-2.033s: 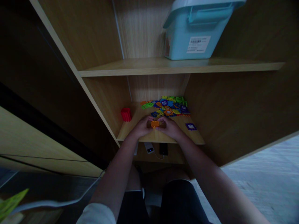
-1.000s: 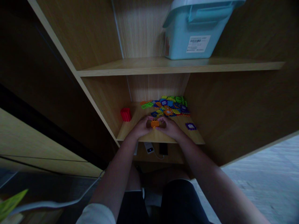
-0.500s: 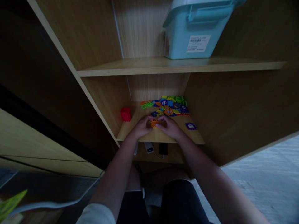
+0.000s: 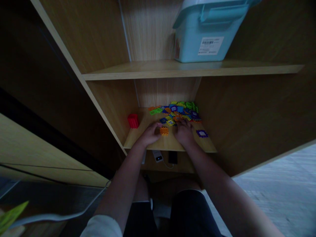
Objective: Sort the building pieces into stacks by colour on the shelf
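My left hand (image 4: 149, 134) rests on the lower shelf (image 4: 168, 143), its fingers curled round the left side of an orange toothed block (image 4: 164, 131). My right hand (image 4: 183, 131) has left that block and reaches forward, fingers stretched toward the near edge of a pile of coloured toothed blocks (image 4: 176, 111) at the back of the shelf. A single purple block (image 4: 201, 133) lies to the right of my right hand. A red block piece (image 4: 133, 120) stands at the left wall.
A pale blue lidded plastic box (image 4: 206, 31) with a label sits on the upper shelf (image 4: 187, 69). Wooden side walls close the compartment on both sides. Below the shelf edge lie a small white device (image 4: 158, 156) and a dark phone (image 4: 172, 157).
Both hands were together on the orange block. My right hand has now let go and moved forward and right to the pile; the left hand stays by the block.
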Motion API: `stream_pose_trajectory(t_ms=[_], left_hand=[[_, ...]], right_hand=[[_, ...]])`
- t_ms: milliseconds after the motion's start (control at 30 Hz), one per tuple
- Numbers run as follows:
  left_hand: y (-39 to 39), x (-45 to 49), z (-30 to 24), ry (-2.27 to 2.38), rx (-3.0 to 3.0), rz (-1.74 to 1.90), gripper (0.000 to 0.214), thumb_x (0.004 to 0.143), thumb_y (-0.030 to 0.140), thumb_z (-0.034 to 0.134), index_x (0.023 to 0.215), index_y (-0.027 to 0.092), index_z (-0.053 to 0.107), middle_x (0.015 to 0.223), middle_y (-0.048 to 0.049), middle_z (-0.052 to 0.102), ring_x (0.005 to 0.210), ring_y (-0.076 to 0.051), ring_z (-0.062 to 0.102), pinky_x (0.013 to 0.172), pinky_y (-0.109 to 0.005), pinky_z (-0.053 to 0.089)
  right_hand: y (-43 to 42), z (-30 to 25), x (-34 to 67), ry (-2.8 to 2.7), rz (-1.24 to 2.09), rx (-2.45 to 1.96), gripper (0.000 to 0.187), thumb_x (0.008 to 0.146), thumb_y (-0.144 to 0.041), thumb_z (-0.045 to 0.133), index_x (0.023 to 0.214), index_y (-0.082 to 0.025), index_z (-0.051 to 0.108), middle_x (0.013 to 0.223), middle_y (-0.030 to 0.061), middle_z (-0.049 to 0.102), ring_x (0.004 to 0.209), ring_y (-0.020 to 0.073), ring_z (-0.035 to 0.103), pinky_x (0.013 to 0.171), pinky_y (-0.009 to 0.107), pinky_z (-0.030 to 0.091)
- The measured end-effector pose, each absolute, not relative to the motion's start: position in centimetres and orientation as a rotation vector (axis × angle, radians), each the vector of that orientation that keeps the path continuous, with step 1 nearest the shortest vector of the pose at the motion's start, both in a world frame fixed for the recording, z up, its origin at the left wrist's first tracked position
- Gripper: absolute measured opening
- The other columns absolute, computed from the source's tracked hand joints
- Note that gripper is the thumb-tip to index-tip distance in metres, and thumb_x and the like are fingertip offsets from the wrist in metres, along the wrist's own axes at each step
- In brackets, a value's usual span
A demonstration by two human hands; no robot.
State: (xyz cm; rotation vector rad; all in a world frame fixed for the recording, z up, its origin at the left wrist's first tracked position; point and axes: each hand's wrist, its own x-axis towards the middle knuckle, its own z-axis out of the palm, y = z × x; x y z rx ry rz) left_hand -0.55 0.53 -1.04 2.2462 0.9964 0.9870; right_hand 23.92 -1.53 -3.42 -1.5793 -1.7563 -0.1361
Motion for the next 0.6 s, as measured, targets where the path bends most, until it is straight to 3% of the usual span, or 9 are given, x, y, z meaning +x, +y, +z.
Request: stream_pose_trajectory(t_ms=[133, 367, 500, 600], left_hand=[[0.4, -0.6, -0.9, 0.999, 2.233, 0.979, 0.049, 0.082, 0.008, 0.071, 0.128, 0.023, 0.066, 0.135, -0.0092, 0.072, 0.132, -0.028, 0.066, 0.121, -0.054, 0.049], [0.5, -0.5, -1.0, 1.015, 2.228, 0.998, 0.048, 0.082, 0.007, 0.071, 0.126, 0.022, 0.066, 0.134, -0.0088, 0.073, 0.131, -0.027, 0.066, 0.121, -0.052, 0.05], [0.5, -0.3, -0.8, 1.062, 2.203, 1.053, 0.044, 0.082, 0.005, 0.067, 0.123, 0.022, 0.066, 0.132, -0.009, 0.074, 0.129, -0.027, 0.067, 0.12, -0.053, 0.05], [0.3, -0.3, -0.6, 1.093, 2.187, 1.075, 0.042, 0.083, 0.006, 0.066, 0.122, 0.023, 0.067, 0.131, -0.0086, 0.074, 0.128, -0.027, 0.068, 0.119, -0.053, 0.051]], right_hand=[[-1.3, -3.6, 23.9, -1.764, -0.134, -1.59, 0.053, 0.092, -0.021, 0.06, 0.144, -0.019, 0.067, 0.153, 0.0182, 0.065, 0.153, 0.0456, 0.042, 0.121, 0.073, 0.034], [-1.7, -2.5, 23.7, -1.818, -0.07, -1.623, 0.053, 0.093, -0.02, 0.06, 0.145, -0.012, 0.065, 0.157, 0.0234, 0.06, 0.149, 0.0462, 0.046, 0.121, 0.068, 0.038], [-2.2, -1.5, 23.7, -1.886, -0.088, -1.454, 0.048, 0.094, -0.017, 0.058, 0.141, -0.015, 0.069, 0.152, 0.0189, 0.062, 0.143, 0.0384, 0.054, 0.124, 0.057, 0.043], [-2.6, -1.0, 23.7, -1.85, -0.067, -1.342, 0.04, 0.097, -0.015, 0.052, 0.13, -0.021, 0.074, 0.139, 0.0152, 0.069, 0.13, 0.0328, 0.064, 0.116, 0.051, 0.052]])
